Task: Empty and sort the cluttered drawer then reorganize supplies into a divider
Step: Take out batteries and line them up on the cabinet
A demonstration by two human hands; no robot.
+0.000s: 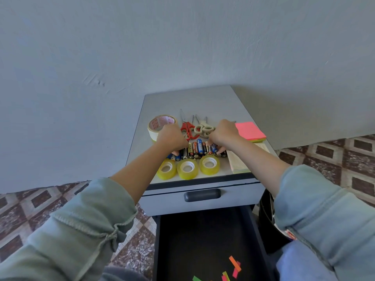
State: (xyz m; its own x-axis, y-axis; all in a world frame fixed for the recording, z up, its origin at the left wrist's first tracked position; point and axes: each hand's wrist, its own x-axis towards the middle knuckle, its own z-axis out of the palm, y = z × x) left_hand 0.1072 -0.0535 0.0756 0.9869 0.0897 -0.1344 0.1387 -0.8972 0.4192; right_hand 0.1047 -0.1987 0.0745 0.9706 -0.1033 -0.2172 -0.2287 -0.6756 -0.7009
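Masking tape roll (161, 126): lay flat on the grey cabinet top (194, 102), behind the left end of the battery row (197, 149)
Left hand (172, 138): knuckles up, fingers curled down tight over the left end of the battery row, holding those cells
Yellow tape rolls (187, 168): three, flat, side by side just in front of the battery row, at the cabinet's front edge
Red scissors (187, 128): behind the battery row, blades pointed at the wall
Battery row: mixed cells lying side by side, packed close between the two hands
Open drawer (203, 240): below and nearer than the battery row, dark inside, a few coloured paper strips (234, 266) on its floor
Beige scissors (204, 129): behind the battery row, touching the red pair's right side
Right hand (224, 132): fingers curled narrow over the right end of the battery row, gripping the cells there
Pale paper pad (237, 161): just right of the battery row
Pink sticky notes (250, 130): stacked behind and right of the battery row, on a yellow layer
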